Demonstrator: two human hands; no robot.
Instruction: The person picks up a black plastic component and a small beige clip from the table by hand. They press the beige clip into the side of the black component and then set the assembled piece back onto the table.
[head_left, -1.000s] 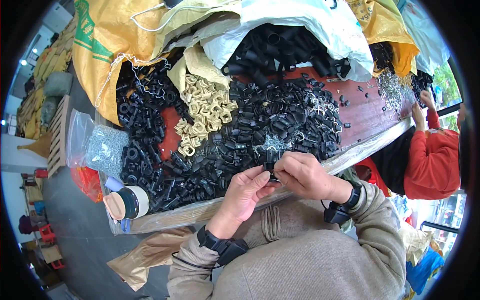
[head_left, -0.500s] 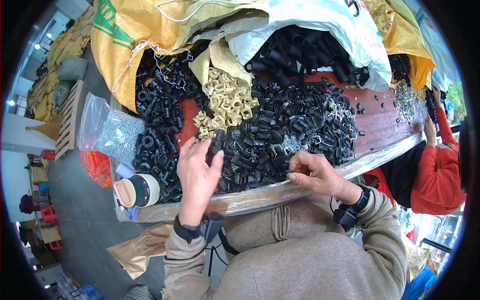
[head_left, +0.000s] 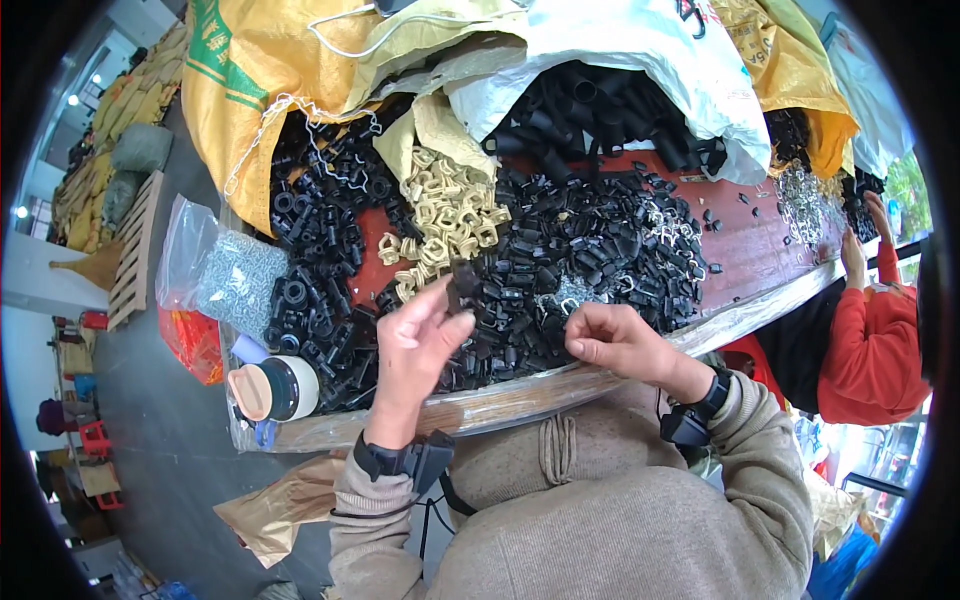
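My left hand [head_left: 422, 338] is raised over the near side of the table, gripping a dark plastic piece [head_left: 465, 286] between thumb and fingers. To its right, my right hand [head_left: 622, 342] is closed in a pinch above the table's front edge. Whatever sits between those fingertips, if anything, is too small to make out. Beneath and beyond both hands spreads a heap of small black plastic parts [head_left: 560, 235], with some metal pieces [head_left: 572, 290] among them. Cream-coloured plastic nuts [head_left: 445, 215] lie just beyond my left hand.
Black fittings [head_left: 310, 235] pile up at the left, beside a clear bag of screws [head_left: 240, 280] and a lidded jar [head_left: 290, 388]. Sacks [head_left: 640, 50] line the far side, one spilling black tubes [head_left: 590, 110]. At the right works a person in red [head_left: 875, 350].
My left hand has shifted right, toward my right hand, with the dark plastic piece still in its grip. My right hand has moved slightly left and stays pinched.
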